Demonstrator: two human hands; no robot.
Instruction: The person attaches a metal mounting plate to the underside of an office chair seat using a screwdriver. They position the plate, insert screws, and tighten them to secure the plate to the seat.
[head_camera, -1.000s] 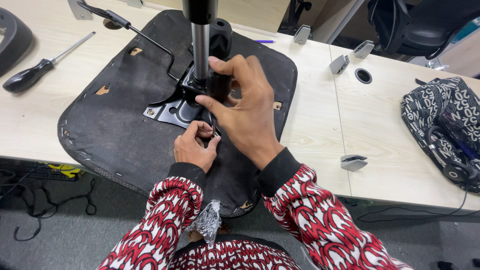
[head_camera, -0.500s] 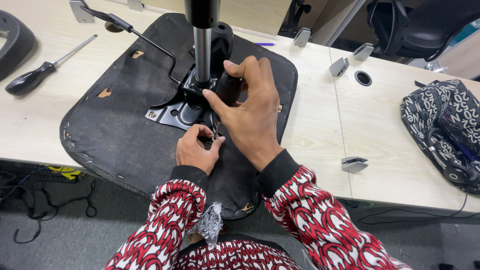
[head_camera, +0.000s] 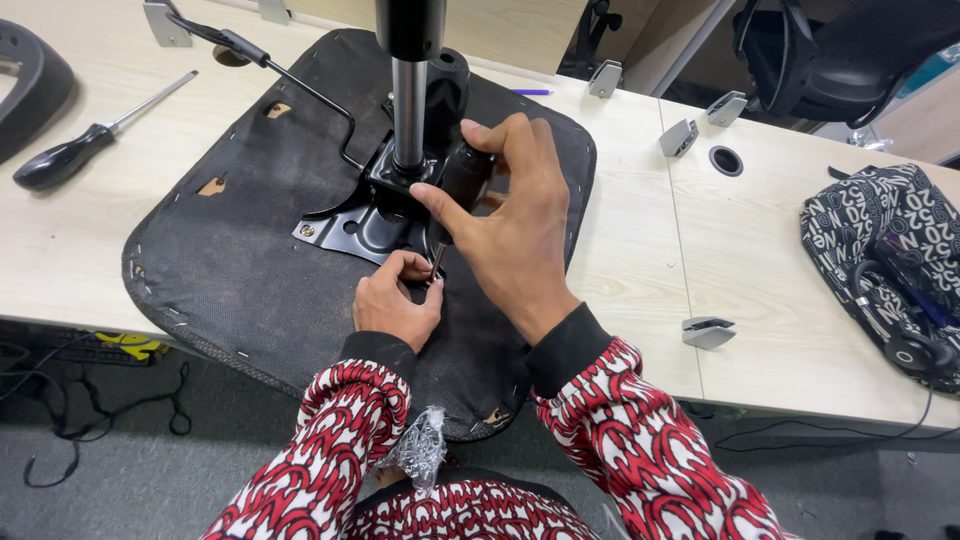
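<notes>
Screwdriver (head_camera: 462, 190) gripped upright by right hand (head_camera: 520, 235), left hand (head_camera: 395, 305) pinched shut at its tip, 6 o'clock of bracket (head_camera: 365, 215); fingers could be jabbed if tip slips.

Sleeves: I see long sleeves in a red, white and black swirl print.
Cuffs: ribbed black bands at both wrists.
Hands: my left hand (head_camera: 392, 305) and right hand (head_camera: 512, 225) are bare, ungloved.
</notes>
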